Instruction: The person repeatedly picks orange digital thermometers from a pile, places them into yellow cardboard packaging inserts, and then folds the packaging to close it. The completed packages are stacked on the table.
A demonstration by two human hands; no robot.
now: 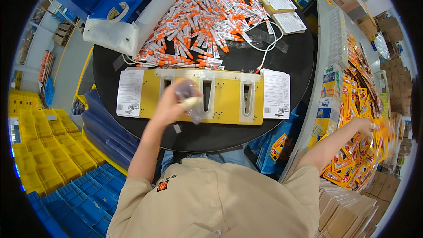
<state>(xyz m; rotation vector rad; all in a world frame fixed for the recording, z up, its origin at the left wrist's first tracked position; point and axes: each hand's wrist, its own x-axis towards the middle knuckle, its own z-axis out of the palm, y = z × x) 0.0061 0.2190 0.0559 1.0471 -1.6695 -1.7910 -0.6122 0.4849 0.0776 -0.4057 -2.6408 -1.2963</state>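
My left hand (171, 102) is closed on a clear plastic blister shell (194, 113), held over a yellow fixture (152, 101) with slotted openings; motion blurs the shell. A pale fingertip cover shows on that hand. White printed cards (129, 92) lie at the fixture's left end, and another card (276, 94) at its right end. Out to the right, my right hand (364, 126) reaches onto a heap of yellow-orange printed cards (352, 158). Its fingers are too small and blurred to show a grip.
A large heap of white tubes with orange caps (198, 22) covers the far side of the round black table (295, 57). A white cable (264, 50) loops there. Yellow bins (48, 150) and blue bins (79, 198) stand at the left. Stacked cardboard (348, 211) sits at the lower right.
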